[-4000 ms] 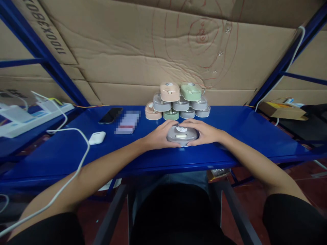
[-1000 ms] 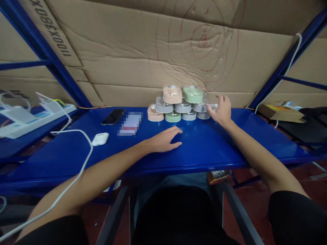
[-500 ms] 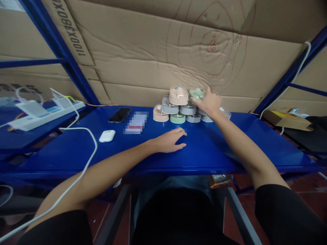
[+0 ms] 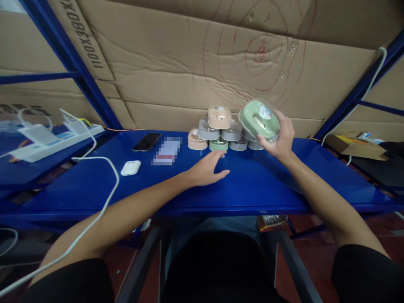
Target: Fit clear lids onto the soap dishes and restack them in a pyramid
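My right hand (image 4: pixel 282 136) is closed around a green lidded box (image 4: pixel 260 120), rounded and clear-covered with a round sticker and a pale piece on top. It is lifted and tilted in front of the right part of a stack of similar boxes. In that stack, a peach box (image 4: pixel 219 117) tops grey boxes (image 4: pixel 208 129), while another peach box (image 4: pixel 197 139) and a green box (image 4: pixel 218 144) sit in the bottom row. Just before the stack, my left hand (image 4: pixel 206 168) rests low over the table, fingers apart and holding nothing. The lifted box hides some boxes behind it.
On the blue table (image 4: pixel 252 189), a phone (image 4: pixel 147 142), a blurred-out paper (image 4: pixel 167 151) and a white earphone case (image 4: pixel 130 168) lie to the left. A white cable (image 4: pixel 117 181) crosses over my left arm. Cardboard (image 4: pixel 158 84) walls the back; a power strip (image 4: pixel 57 143) is far left.
My right hand has taken the green box off the upper right of the stack and brought it up and rightward, toward me. My left hand has shifted slightly toward the stack.
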`<state>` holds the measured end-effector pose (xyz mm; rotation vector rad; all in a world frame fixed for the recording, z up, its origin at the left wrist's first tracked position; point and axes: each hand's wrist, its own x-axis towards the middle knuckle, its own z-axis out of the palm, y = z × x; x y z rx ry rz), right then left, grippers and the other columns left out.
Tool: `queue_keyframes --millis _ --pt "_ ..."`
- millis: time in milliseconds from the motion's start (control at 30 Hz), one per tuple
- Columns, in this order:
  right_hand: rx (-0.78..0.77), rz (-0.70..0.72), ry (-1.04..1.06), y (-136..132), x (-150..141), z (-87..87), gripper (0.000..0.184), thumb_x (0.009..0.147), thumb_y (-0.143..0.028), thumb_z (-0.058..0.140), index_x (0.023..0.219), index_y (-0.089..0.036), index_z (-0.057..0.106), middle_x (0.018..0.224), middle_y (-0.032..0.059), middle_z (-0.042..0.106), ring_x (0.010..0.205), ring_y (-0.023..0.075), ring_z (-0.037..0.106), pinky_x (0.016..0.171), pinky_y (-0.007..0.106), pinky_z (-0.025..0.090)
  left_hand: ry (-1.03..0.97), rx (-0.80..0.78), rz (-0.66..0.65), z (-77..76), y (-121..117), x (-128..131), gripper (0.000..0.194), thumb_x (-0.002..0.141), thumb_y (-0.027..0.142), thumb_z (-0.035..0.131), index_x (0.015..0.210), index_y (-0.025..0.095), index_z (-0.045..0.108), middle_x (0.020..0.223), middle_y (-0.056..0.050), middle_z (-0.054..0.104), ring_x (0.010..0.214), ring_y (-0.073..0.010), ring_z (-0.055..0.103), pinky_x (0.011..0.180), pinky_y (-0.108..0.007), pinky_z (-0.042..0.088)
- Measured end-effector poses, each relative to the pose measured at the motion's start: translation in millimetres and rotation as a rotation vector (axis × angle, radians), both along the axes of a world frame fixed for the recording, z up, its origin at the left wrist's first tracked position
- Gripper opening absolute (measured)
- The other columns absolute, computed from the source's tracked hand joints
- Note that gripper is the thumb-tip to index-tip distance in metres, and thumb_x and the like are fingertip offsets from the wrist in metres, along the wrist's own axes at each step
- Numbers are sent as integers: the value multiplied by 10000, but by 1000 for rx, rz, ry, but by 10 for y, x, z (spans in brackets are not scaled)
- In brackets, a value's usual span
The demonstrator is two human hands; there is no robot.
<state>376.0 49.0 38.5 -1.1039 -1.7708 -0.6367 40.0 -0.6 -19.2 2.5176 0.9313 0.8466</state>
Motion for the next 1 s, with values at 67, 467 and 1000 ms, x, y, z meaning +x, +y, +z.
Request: queue_keyframes --millis 67,467,1000 --pt "45 130 -94 -151 29 -106 1046 782 -845 712 1589 -209 514 1418 232 699 1256 451 668 1089 680 550 -159 140 80 -7 61 -35 739 1010 538 683 1613 197 428 1554 -214 606 1429 -390 641 1204 -613 544" --pt "-175 682 -378 -546 -500 -488 1072 787 -673 815 1701 -271 424 1350 155 725 1168 401 741 1007 611 631 -61 410 -134 142 25 -149 1210 731 836 899 1671 224 445 1694 -234 538 1553 -468 552 1299 -640 467" --pt "-786 648 -185 -518 -500 -447 1289 719 -639 921 1759 -202 297 1442 201 731 1309 430 734 1133 577 593 91 -17 -57 110 14 -102 1025 788 650 885 1624 218 478 1658 -213 579 1527 -453 584 1278 -644 485"
